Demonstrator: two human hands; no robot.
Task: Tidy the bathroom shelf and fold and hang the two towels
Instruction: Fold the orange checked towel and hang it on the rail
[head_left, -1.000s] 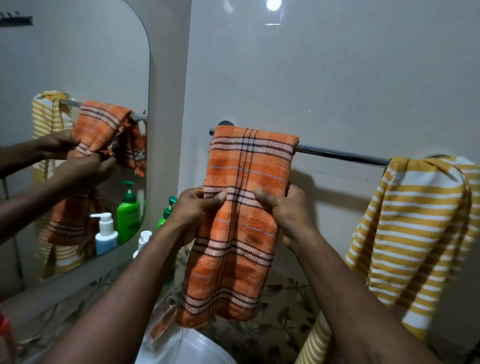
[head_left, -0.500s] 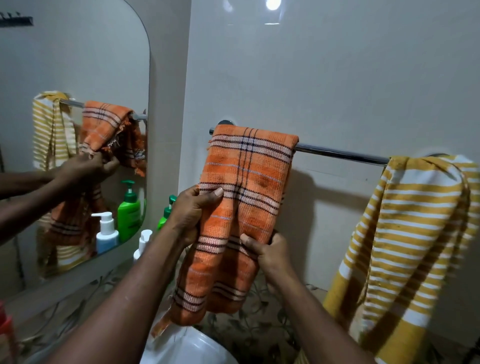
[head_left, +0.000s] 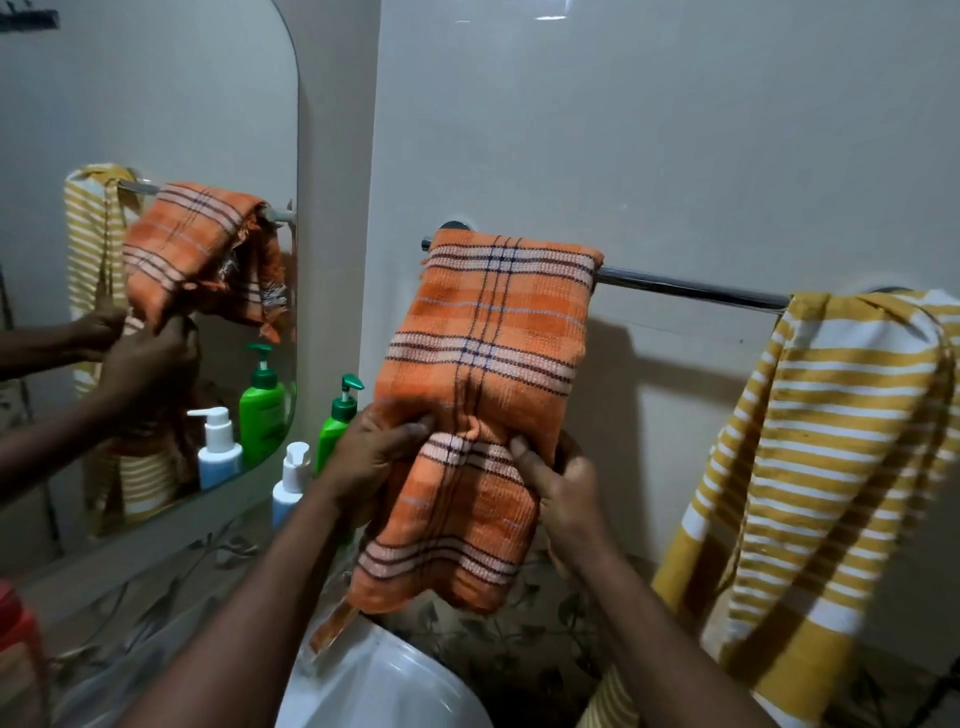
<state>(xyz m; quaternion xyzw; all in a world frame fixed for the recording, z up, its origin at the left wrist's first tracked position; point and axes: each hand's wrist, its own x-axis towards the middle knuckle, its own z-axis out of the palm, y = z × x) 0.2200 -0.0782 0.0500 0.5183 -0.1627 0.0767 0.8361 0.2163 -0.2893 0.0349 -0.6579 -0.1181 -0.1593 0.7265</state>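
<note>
Head view: left hand (head_left: 374, 460) and right hand (head_left: 563, 486) raised, fingers (head_left: 525, 460) clamped on orange towel (head_left: 493, 332) mid-height.

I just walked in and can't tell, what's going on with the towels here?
A person is adjusting the orange towel, which hangs folded over the rail. The left hand grips its left edge halfway down, and the right hand grips its right edge. The yellow towel hangs bunched at the rail's right end, not yet neatly folded. A green bottle and a white bottle stand to the left.
</note>
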